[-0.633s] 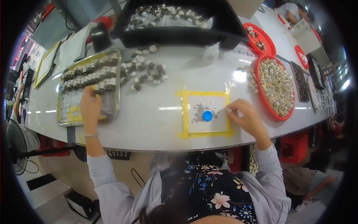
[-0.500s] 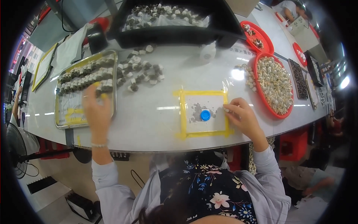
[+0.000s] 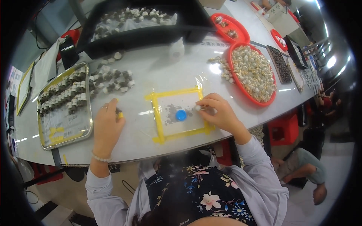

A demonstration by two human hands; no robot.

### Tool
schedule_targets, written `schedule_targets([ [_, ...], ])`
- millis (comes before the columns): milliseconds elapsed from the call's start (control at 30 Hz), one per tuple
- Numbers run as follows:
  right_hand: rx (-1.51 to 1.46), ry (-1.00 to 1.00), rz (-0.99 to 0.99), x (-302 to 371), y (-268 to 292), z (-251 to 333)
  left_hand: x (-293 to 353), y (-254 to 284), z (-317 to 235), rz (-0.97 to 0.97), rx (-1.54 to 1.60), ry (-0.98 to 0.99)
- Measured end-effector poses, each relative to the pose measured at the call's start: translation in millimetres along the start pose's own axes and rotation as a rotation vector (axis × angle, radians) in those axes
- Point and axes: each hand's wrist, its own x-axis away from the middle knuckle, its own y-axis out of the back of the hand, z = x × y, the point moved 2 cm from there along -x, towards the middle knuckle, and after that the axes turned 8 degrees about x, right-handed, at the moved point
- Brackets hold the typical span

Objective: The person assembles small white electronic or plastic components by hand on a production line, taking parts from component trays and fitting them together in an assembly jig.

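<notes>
My left hand (image 3: 108, 128), with yellow covers on its fingertips, is beside the metal tray (image 3: 90, 113), pinching a small dark piece (image 3: 118, 110) mostly hidden by the fingers. In that tray, small black-and-white cylindrical pieces (image 3: 62, 100) stand in rows. Over the right side of a yellow-taped square (image 3: 179, 132), my right hand (image 3: 218, 113) pinches a small whitish rounded piece (image 3: 198, 107) between thumb and forefinger. Inside the square, a round blue cap (image 3: 181, 115) sits on a grey-stained patch.
Loose black-and-white pieces (image 3: 113, 80) lie right of the tray. A black bin (image 3: 151, 34) and a white bottle (image 3: 177, 49) stand behind. A red basin (image 3: 252, 75) of small whitish pieces and a red plate (image 3: 239, 28) are at the right. Another person sits lower right.
My left hand has left the rows in the tray and come right, over the table, with the dark piece. My right hand has moved slightly inward over the taped square. The whole view has shifted.
</notes>
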Motion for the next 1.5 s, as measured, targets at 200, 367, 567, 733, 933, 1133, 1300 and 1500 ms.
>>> schedule_targets([
  [200, 0.008, 0.229, 0.139, -19, 1, 29, 6, 1, -7, 0.109, 0.32, 0.09],
  [367, 0.122, 0.347, 0.168, -28, -6, 38, 25, -15, -11, 0.098, 1.186, 0.271],
  [567, 0.313, 0.423, 0.25, -31, -10, 47, 38, -29, -42, 0.186, 1.654, 0.473],
  [733, 0.278, 0.404, 0.281, -32, -8, 46, 48, -51, -51, 0.252, 1.858, 0.516],
  [933, -0.073, 0.11, 0.17, -22, -6, 35, 51, -60, -64, 0.237, 1.981, 0.486],
  [1133, -0.296, -0.047, 0.146, -17, -6, 28, 53, -69, -71, 0.28, 2.014, 0.438],
  [1300, -0.43, -0.083, 0.16, -17, -5, 28, 53, -72, -64, 0.334, 2.104, 0.423],
  [1500, -0.389, -0.057, 0.163, -19, -1, 33, 52, -73, -71, 0.248, 1.986, 0.46],
])
